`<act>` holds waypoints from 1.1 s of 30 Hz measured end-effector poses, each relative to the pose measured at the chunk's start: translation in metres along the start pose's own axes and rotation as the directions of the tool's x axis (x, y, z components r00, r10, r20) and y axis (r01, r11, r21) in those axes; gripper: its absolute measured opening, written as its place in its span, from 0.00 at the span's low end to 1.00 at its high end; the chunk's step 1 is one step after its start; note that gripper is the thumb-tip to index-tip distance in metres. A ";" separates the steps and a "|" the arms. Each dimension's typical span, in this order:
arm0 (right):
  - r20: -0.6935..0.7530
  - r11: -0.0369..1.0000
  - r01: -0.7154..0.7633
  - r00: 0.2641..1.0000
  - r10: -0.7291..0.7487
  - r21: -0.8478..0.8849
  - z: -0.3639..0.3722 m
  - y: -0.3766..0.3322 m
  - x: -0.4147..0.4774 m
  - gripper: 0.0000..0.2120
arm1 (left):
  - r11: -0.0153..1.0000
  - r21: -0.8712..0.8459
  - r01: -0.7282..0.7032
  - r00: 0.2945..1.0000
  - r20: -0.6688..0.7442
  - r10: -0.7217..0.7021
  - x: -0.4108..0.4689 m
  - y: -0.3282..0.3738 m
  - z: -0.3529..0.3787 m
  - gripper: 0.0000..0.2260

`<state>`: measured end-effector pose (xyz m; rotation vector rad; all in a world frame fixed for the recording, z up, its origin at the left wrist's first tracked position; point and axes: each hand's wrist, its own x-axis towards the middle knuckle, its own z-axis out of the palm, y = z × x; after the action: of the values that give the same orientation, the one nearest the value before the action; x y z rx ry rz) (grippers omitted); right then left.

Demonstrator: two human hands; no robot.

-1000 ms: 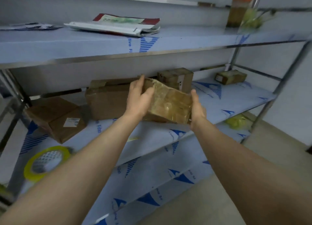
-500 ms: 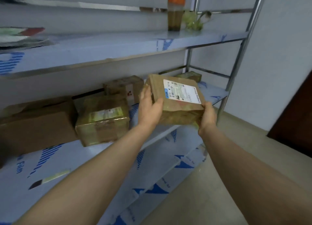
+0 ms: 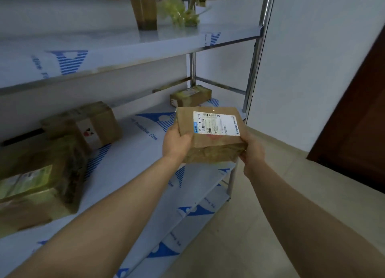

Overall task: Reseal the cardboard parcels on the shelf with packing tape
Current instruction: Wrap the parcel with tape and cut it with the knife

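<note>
A small cardboard parcel [image 3: 208, 144] with a white shipping label on top is held in the air over the right end of the middle shelf [image 3: 135, 161]. My left hand [image 3: 177, 142] grips its left side, thumb on top. My right hand [image 3: 251, 150] grips its lower right corner. Three more parcels stand on the shelf: a tape-wrapped one [image 3: 39, 181] at the left, one with a sticker [image 3: 83, 125] behind it, and a small one [image 3: 190, 95] at the back right. No tape roll is in view.
The upper shelf [image 3: 125, 46] carries a brown bottle [image 3: 144, 8] and a crumpled green plastic thing [image 3: 179, 11]. A steel upright [image 3: 256, 54] bounds the rack's right end. A lower shelf [image 3: 187, 204], tiled floor [image 3: 270, 225] and a dark door [image 3: 358, 119] lie to the right.
The view swung right along the rack. Both hands lifted the parcel off the shelf, turned its label side up and carried it toward the shelf's right end.
</note>
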<state>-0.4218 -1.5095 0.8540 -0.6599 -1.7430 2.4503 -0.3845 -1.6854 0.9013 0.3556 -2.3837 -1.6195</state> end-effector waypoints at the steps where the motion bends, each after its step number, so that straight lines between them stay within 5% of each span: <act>1: 0.003 1.000 -0.003 1.000 0.003 -0.003 0.001 -0.002 0.013 0.09 | 1.000 0.009 0.016 1.000 -0.004 -0.016 0.010 0.001 0.007 0.15; 26: 0.049 0.844 0.184 0.981 -0.185 -0.503 0.129 -0.054 0.281 0.16 | 0.979 0.024 0.201 0.977 -0.074 -0.199 0.286 -0.021 0.101 0.15; 33: 0.116 0.822 0.185 0.983 -0.145 -0.539 0.141 -0.047 0.372 0.18 | 0.971 0.017 0.237 0.935 -0.276 -0.223 0.319 -0.021 0.157 0.12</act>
<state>-0.8213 -1.5090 0.8212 -0.4248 -2.4430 1.8691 -0.7350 -1.6603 0.8444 0.8390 -2.2409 -1.4894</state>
